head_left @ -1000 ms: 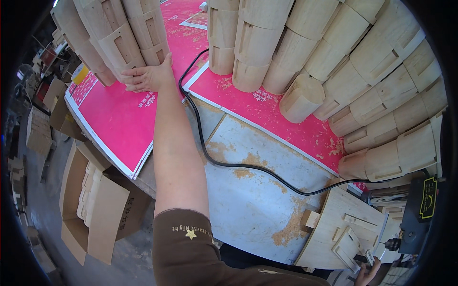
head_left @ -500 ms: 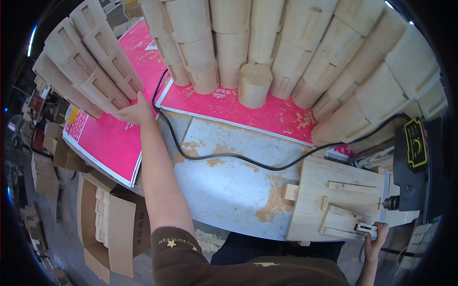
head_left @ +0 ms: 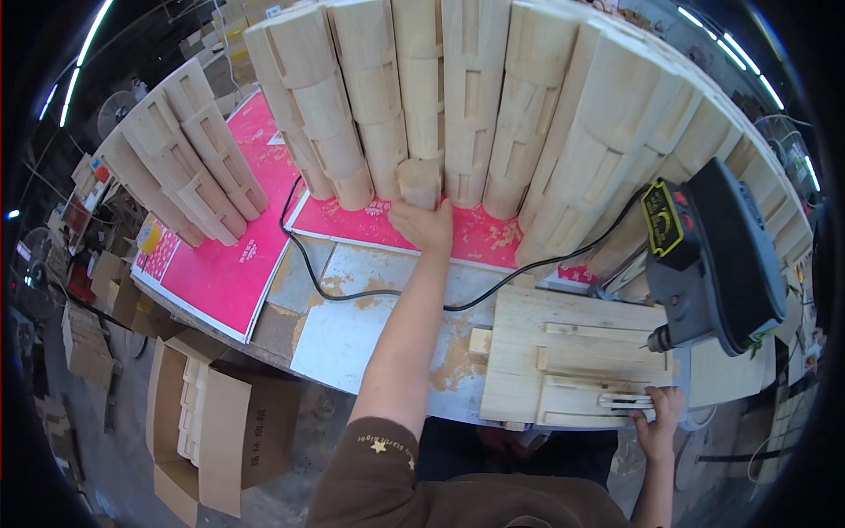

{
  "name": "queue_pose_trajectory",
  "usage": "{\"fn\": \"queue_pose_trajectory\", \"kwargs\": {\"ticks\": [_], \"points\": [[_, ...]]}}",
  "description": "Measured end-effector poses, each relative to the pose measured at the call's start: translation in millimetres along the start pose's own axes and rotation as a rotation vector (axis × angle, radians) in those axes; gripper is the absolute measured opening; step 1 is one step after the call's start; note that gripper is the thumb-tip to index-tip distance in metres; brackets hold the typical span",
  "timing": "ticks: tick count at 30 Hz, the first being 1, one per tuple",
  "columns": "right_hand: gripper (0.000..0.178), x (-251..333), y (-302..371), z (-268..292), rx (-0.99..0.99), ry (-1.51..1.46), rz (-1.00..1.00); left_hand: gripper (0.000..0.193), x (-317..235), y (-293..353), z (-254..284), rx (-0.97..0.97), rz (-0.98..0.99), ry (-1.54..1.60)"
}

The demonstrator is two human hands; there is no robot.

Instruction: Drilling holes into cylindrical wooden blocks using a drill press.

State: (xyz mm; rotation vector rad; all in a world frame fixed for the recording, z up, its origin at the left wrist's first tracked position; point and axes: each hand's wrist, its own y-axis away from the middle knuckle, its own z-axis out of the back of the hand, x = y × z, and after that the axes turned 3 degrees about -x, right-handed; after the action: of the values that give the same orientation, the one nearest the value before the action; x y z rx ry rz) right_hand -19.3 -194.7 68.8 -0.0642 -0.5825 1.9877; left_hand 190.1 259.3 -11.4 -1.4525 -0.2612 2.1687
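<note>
My left hand [head_left: 424, 227] is reaching forward over the pink sheet, its fingers and thumb around the lower part of a short rounded wooden block [head_left: 419, 180]. That block stands in front of tall stacks of similar pale wooden pieces [head_left: 471, 106]. At the lower right, my right hand [head_left: 658, 412] grips the end of a small pale slotted piece [head_left: 625, 401]. This piece lies between wooden strips on a wooden jig board [head_left: 519, 352]. Beside the board, a drill press [head_left: 717, 255] has its chuck and bit above the board's right edge.
A black cable [head_left: 383, 292] curves across the white tabletop [head_left: 339, 339], among patches of sawdust. Shorter wooden stacks [head_left: 189, 163] stand on a pink sheet [head_left: 224, 282] at the left. An open cardboard box [head_left: 220, 440] with wooden pieces sits below the table's left edge.
My left hand has left the stacks at the left and moved right to the short block. My right hand remains at the slotted piece. The whole view has shifted.
</note>
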Motion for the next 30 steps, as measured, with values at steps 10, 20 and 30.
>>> {"fn": "queue_pose_trajectory", "kwargs": {"ticks": [10,20,30], "points": [[0.047,-6,0,10,0.013,-0.104,0.13,0.056,17,-8,59,-0.11,-0.098,0.269],[0.032,-1,16,58,0.264,-0.325,0.206,0.034,-58,58,228,0.689,0.232,0.979],[0.025,-27,-12,48,0.111,-0.183,0.132,0.046,-122,127,278,1.276,0.183,0.486]]}}
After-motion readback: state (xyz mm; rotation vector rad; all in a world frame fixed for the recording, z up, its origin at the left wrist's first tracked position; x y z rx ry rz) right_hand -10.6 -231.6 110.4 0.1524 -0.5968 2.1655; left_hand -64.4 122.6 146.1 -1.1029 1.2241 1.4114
